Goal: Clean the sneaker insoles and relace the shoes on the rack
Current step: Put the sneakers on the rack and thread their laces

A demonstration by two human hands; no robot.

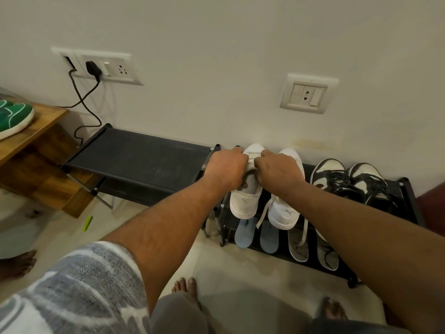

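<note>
Two white sneakers stand toes to the wall on the black shoe rack [407, 189]. My left hand [225, 168] and my right hand [277, 171] are both closed on the white lace over the tongue of the left white sneaker [245, 201]. The right white sneaker [286, 210] stands beside it, and its loose lace [263, 214] hangs over the rack's front. Two light blue insoles [245, 235] and two white insoles [298, 249] lie on the lower shelf. A black and white sneaker pair [349, 182] sits further right on the top shelf.
A second black rack [134, 157] stands to the left with nothing on its top shelf. A wooden table [36, 150] at far left carries green shoes [14, 116]. A black charger cable [84, 102] hangs from the wall socket. A green marker [87, 223] lies on the tiled floor.
</note>
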